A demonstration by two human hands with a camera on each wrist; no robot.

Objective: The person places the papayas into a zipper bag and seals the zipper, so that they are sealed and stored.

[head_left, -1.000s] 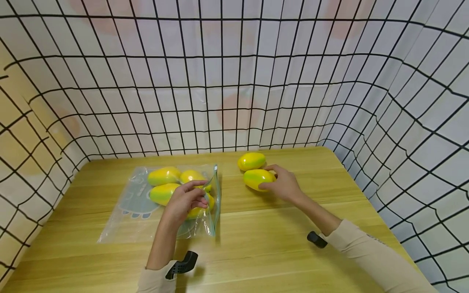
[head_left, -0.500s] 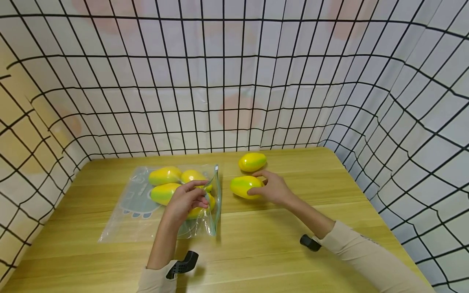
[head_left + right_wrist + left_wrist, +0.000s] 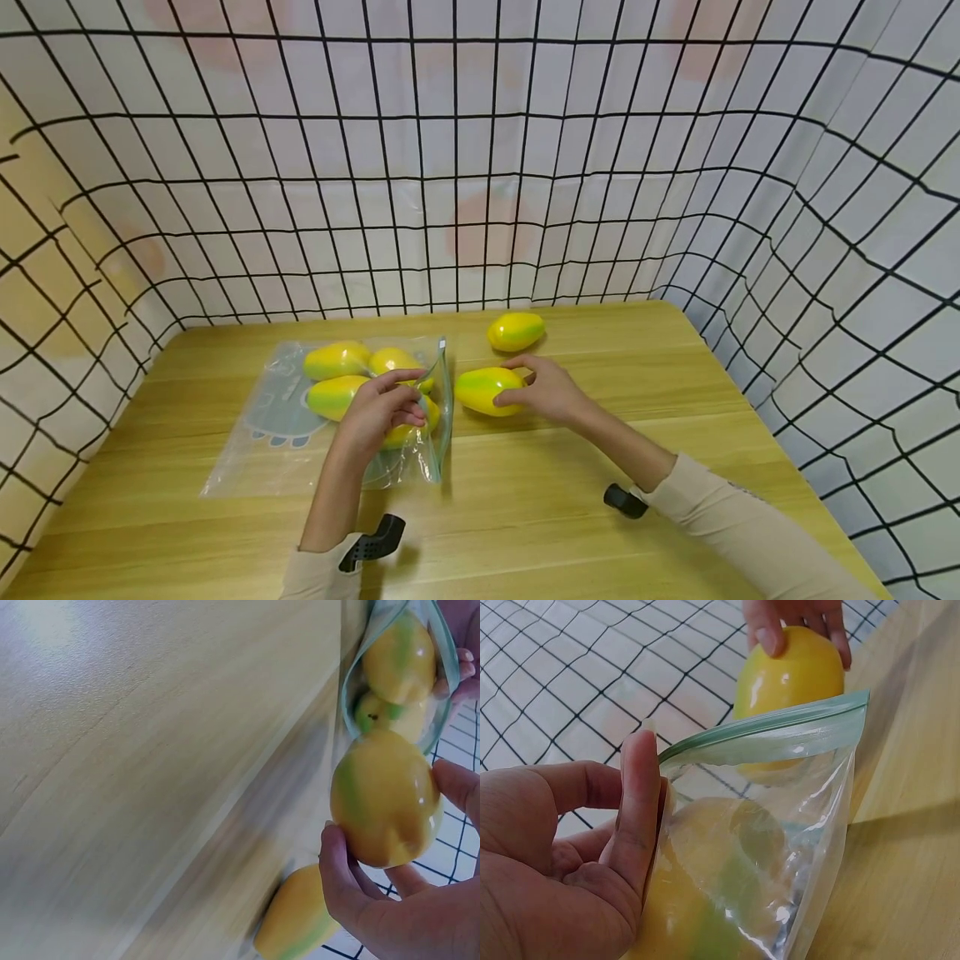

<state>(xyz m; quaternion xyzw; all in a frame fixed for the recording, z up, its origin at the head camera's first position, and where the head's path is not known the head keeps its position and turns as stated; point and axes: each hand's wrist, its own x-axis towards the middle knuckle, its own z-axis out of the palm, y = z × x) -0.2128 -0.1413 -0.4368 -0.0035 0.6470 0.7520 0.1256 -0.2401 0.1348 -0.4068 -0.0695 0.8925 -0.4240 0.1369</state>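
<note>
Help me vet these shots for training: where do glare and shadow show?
Head: soft shadow on the table beside the left sleeve; left wrist: white glare streaks on the bag; right wrist: pale shine on the table at the picture's top left, highlights on the held fruit.

The left hand partly hides bagged mangoes. The near edge of the wooden tabletop is cut off

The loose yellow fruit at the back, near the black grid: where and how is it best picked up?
I'd hold the fruit around its plump middle, pinching it front and back, coming from above and the front. It lies lengthwise roughly left to right, so front to back looks narrower, and the black grid rises behind. Its shiny, rounded skin might slip.
</note>
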